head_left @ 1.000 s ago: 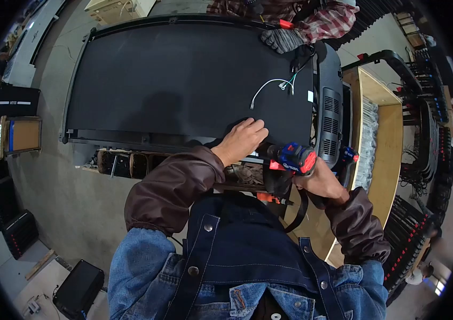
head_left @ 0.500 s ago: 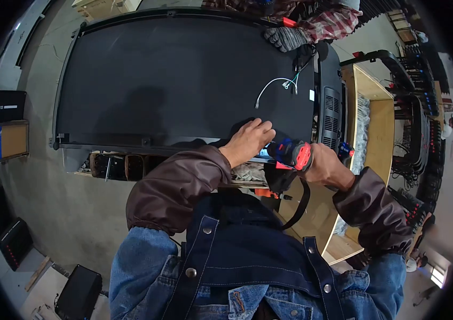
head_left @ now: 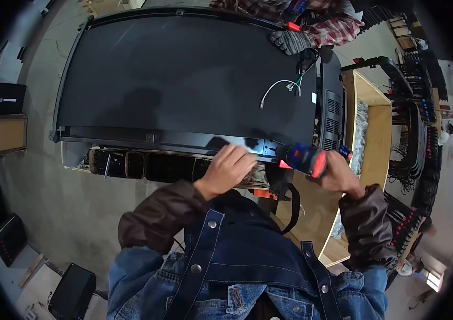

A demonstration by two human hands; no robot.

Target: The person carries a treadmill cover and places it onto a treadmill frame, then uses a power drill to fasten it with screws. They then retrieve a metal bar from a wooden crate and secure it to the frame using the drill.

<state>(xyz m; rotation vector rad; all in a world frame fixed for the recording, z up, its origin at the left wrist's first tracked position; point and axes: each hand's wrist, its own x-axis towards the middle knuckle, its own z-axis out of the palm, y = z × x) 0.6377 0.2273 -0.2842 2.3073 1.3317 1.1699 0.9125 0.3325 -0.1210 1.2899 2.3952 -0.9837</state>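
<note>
My right hand [head_left: 339, 172] is wrapped round a blue, black and red cordless drill [head_left: 307, 159]. The drill's nose points left at the right end of a black metal rail [head_left: 183, 137], where a shiny stretch with holes shows. That rail runs along the near edge of a large flat black panel [head_left: 183, 74]. To the left of the drill, my left hand [head_left: 229, 169] is at the rail with its fingers bent together; anything in them is hidden. A bundle of thin wires [head_left: 278, 82] with a white lead lies on the panel's right part.
Across the panel, a co-worker's gloved hand [head_left: 290, 41] rests on its far right corner. A vented black housing [head_left: 332, 112] borders the right side. Beyond it stands an open wooden crate [head_left: 378, 128] with plastic-wrapped contents. Dark bins [head_left: 170, 166] sit under the near edge.
My left hand has drawn back from the panel toward me and left, uncovering the rail's shiny end. The drill and my right hand have shifted slightly right.
</note>
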